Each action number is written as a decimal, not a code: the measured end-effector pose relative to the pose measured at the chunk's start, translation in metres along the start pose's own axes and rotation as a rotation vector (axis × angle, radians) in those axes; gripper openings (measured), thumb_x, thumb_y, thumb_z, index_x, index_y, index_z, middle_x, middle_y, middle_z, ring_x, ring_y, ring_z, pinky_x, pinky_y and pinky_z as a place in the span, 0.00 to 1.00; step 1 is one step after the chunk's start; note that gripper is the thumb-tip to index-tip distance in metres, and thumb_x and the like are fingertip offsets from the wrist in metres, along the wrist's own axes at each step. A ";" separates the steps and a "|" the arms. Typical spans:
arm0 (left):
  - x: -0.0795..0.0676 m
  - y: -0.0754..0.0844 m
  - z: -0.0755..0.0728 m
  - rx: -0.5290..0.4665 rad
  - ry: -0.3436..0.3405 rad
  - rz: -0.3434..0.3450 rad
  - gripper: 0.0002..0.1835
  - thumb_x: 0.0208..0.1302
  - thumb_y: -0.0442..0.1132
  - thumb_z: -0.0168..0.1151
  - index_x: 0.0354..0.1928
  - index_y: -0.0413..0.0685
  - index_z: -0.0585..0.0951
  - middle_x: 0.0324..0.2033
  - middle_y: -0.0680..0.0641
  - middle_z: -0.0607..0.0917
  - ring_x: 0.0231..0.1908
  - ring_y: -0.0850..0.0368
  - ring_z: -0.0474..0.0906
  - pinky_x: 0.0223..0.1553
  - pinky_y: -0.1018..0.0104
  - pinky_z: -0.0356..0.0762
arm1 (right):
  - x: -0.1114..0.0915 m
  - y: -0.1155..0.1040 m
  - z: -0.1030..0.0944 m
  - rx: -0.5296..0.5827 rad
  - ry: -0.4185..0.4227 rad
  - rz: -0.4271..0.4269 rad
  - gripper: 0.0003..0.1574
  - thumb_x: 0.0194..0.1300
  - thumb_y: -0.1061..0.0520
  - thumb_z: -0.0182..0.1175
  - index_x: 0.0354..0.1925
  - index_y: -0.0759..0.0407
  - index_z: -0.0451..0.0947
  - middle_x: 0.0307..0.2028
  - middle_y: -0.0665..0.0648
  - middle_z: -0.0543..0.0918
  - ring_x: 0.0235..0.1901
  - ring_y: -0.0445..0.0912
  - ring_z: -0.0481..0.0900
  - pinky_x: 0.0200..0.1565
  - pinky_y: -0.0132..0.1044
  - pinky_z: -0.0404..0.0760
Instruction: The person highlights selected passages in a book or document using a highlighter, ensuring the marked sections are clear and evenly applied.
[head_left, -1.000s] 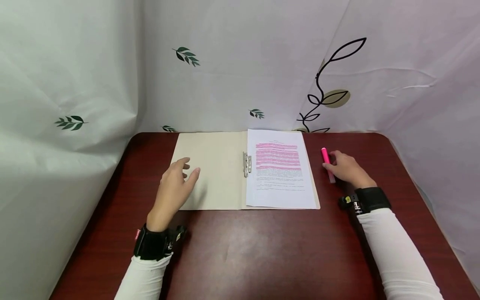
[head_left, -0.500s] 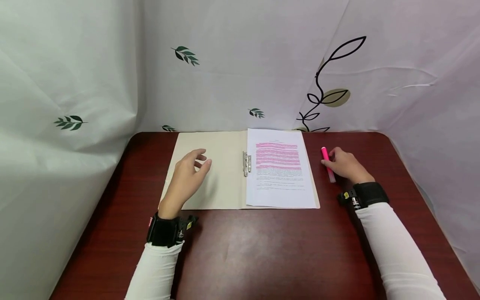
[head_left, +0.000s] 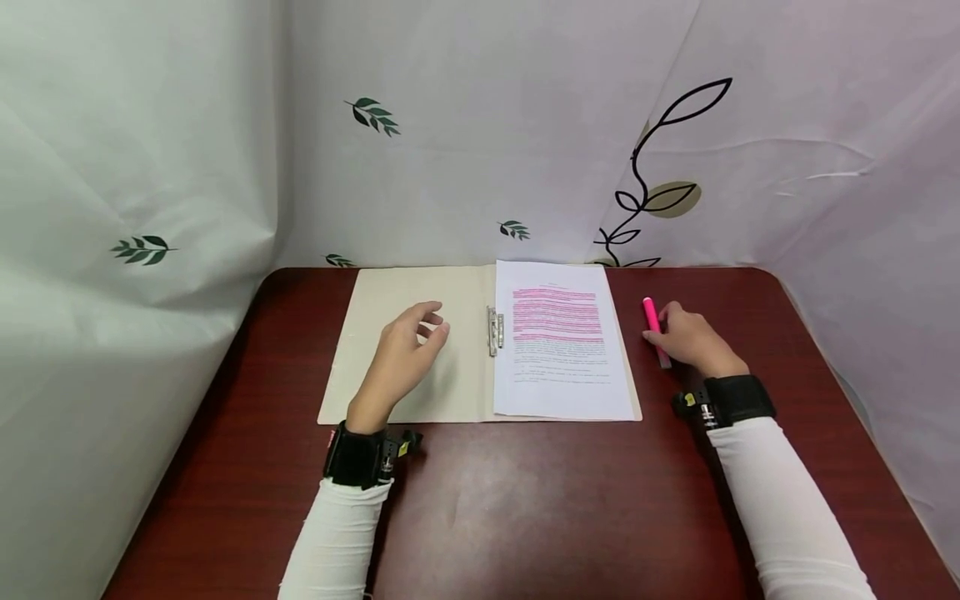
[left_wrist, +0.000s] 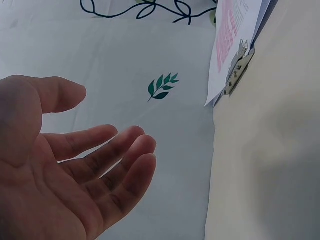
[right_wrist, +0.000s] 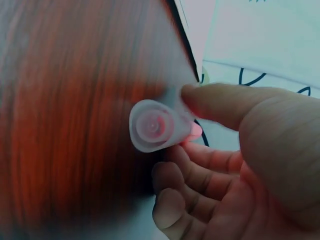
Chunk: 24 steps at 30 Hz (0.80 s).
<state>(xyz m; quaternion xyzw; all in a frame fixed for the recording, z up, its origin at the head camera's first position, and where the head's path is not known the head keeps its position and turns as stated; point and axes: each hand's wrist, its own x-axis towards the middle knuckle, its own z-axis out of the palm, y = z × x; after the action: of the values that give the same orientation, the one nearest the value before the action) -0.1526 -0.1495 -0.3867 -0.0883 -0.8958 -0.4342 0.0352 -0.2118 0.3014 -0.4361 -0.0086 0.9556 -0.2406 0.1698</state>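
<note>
My left hand (head_left: 402, 357) hovers over the bare left cover of a cream folder (head_left: 360, 367), thumb apart from the loosely bent fingers, holding nothing. The folder lies open, a metal clip (head_left: 492, 331) along its spine. On its right side lie printed sheets (head_left: 562, 396), the upper lines marked pink. Right of the folder, my right hand (head_left: 693, 340) pinches a pink highlighter (head_left: 651, 313) between thumb and fingers. In the right wrist view the highlighter's translucent end (right_wrist: 155, 125) faces the camera, thumb on one side and fingers on the other.
The folder lies at the far side of a dark red wooden table (head_left: 540, 500). Right behind the table hangs a white cloth (head_left: 450, 150) with leaf prints, which also closes off both sides. Each wrist wears a black strap (head_left: 738, 400) with a camera.
My left hand has moved to the right, from the folder's left edge to over its left cover. The right hand and the highlighter stay nearly where they were.
</note>
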 end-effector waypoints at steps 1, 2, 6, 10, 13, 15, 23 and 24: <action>0.000 0.000 0.002 -0.003 0.000 0.003 0.22 0.75 0.42 0.59 0.66 0.41 0.77 0.50 0.40 0.86 0.48 0.43 0.84 0.48 0.50 0.83 | -0.001 -0.001 0.001 0.007 -0.006 -0.001 0.28 0.75 0.52 0.59 0.57 0.73 0.62 0.23 0.60 0.81 0.23 0.49 0.79 0.28 0.39 0.76; 0.001 0.000 0.003 -0.008 -0.001 0.004 0.22 0.75 0.42 0.59 0.66 0.41 0.77 0.50 0.40 0.86 0.48 0.44 0.84 0.48 0.50 0.83 | -0.002 -0.001 0.001 0.015 -0.013 0.001 0.27 0.75 0.53 0.58 0.58 0.72 0.62 0.22 0.59 0.81 0.22 0.48 0.79 0.28 0.39 0.76; 0.002 0.000 0.007 -0.034 -0.003 0.008 0.22 0.76 0.43 0.59 0.66 0.42 0.78 0.49 0.41 0.86 0.48 0.44 0.84 0.49 0.51 0.83 | -0.005 -0.003 0.002 0.036 -0.031 0.003 0.21 0.76 0.57 0.54 0.56 0.71 0.62 0.22 0.59 0.79 0.21 0.48 0.79 0.27 0.39 0.77; 0.004 0.001 0.008 -0.051 0.003 0.015 0.21 0.76 0.42 0.58 0.65 0.42 0.79 0.48 0.42 0.86 0.48 0.45 0.84 0.48 0.52 0.83 | -0.007 -0.005 0.004 0.033 -0.025 -0.010 0.19 0.76 0.58 0.52 0.56 0.72 0.64 0.22 0.60 0.78 0.21 0.47 0.78 0.26 0.39 0.77; 0.004 0.001 0.009 -0.053 0.008 0.020 0.20 0.76 0.42 0.58 0.64 0.42 0.79 0.48 0.42 0.86 0.48 0.46 0.84 0.48 0.52 0.83 | -0.008 -0.006 0.006 0.032 -0.015 -0.028 0.21 0.77 0.58 0.52 0.58 0.72 0.63 0.21 0.59 0.78 0.20 0.47 0.77 0.25 0.39 0.76; 0.004 0.001 0.010 -0.053 0.009 0.024 0.20 0.76 0.42 0.58 0.64 0.42 0.79 0.48 0.42 0.86 0.47 0.46 0.84 0.48 0.52 0.83 | -0.008 -0.007 0.007 0.037 -0.011 -0.035 0.22 0.77 0.58 0.52 0.59 0.72 0.63 0.21 0.59 0.78 0.20 0.47 0.76 0.25 0.39 0.76; 0.004 -0.001 0.013 -0.074 0.011 0.014 0.20 0.76 0.43 0.57 0.64 0.43 0.80 0.47 0.43 0.86 0.48 0.47 0.84 0.47 0.53 0.83 | -0.014 -0.017 0.009 0.054 0.011 -0.074 0.26 0.78 0.57 0.53 0.64 0.71 0.62 0.21 0.58 0.78 0.21 0.48 0.76 0.25 0.39 0.75; 0.004 -0.001 0.013 -0.076 0.012 0.014 0.20 0.76 0.43 0.57 0.64 0.43 0.80 0.47 0.43 0.86 0.48 0.47 0.84 0.47 0.53 0.83 | -0.015 -0.018 0.009 0.058 0.018 -0.082 0.26 0.78 0.56 0.53 0.64 0.71 0.62 0.22 0.58 0.78 0.21 0.48 0.76 0.25 0.39 0.75</action>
<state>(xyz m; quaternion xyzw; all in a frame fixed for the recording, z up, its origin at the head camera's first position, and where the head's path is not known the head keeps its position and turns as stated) -0.1569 -0.1396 -0.3951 -0.0933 -0.8777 -0.4684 0.0404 -0.1961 0.2824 -0.4303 -0.0405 0.9487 -0.2748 0.1513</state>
